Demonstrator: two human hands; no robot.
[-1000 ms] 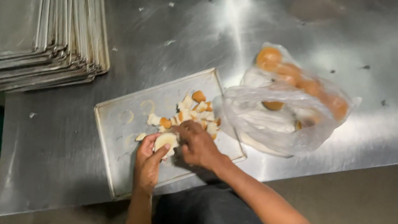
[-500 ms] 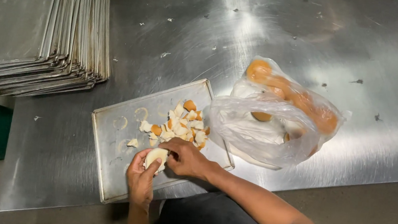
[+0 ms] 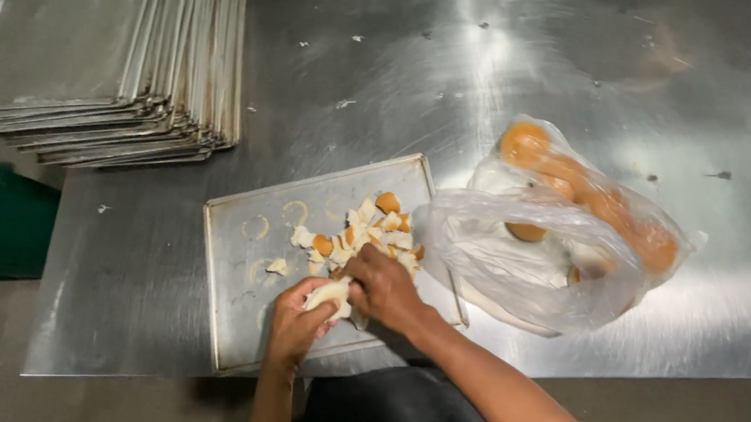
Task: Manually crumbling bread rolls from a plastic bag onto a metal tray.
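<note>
Head view, lower centre: left hand and right hand meet, both gripping one pale bread piece; its long axis runs lower left to upper right. Just beyond, on the tray, lies the crumb pile; the bag sits right.

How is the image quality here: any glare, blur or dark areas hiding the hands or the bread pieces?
Head view: strong glare streaks on the steel table; left hand, right hand and bread pieces are evenly lit, slightly soft. The floor below is dim, and the plastic bag is hazy.
</note>
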